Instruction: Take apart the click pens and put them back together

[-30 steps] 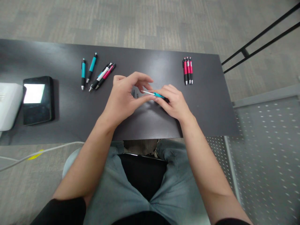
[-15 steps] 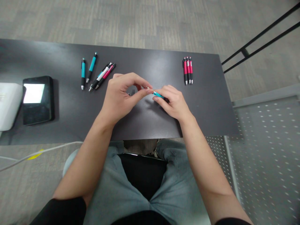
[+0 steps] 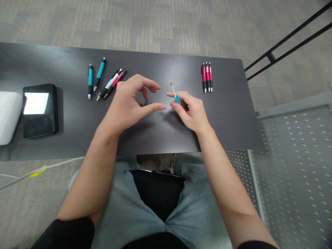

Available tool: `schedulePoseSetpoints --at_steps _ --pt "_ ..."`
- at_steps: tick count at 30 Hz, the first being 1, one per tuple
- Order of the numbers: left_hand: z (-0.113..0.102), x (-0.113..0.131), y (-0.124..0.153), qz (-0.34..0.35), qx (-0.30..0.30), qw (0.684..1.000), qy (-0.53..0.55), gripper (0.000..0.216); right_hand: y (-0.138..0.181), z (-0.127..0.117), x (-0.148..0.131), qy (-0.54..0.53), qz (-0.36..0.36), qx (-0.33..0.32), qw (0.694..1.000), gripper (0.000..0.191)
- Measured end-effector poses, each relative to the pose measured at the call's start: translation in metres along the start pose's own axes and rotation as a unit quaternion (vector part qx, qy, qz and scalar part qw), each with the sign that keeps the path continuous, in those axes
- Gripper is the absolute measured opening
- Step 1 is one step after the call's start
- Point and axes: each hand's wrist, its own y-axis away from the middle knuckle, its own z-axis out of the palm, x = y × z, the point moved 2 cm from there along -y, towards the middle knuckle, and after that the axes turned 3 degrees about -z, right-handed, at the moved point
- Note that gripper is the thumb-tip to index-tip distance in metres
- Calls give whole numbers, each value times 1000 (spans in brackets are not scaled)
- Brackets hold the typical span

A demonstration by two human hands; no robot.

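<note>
Between the thumb and fingers of my right hand [image 3: 190,109] is a teal pen barrel [image 3: 177,99], with a thin white refill [image 3: 173,90] sticking out of its open end, tilted up and left. My left hand [image 3: 135,98] is empty, thumb and fingers spread apart to the left of the refill. Partly hidden behind the left hand, small dark pen parts [image 3: 144,102] lie on the table. Near the left hand's far side rest a red pen [image 3: 116,83] and a white-and-teal pen [image 3: 110,84], side by side.
Two teal pens [image 3: 90,80] lie farther left on the dark table [image 3: 166,138]. Three red pens [image 3: 206,76] stand in a row at the right. A black device with a lit screen [image 3: 38,110] and a white box [image 3: 9,117] occupy the left end.
My left hand has let go of the refill, opened and drawn back left. In my right hand the barrel has turned, so the refill now points upward.
</note>
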Motion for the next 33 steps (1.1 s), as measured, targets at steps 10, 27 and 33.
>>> schedulePoseSetpoints --at_steps 10,27,33 --pt "-1 -35 11 -25 -41 992 -115 18 0 -1 -1 12 -4 3 1000 55" --pt "2 -25 -3 -42 57 989 129 36 -2 -2 -2 41 10 -49 998 44" --pt "10 -35 -4 -22 121 969 216 53 -2 -5 -5 24 -19 -67 997 47"
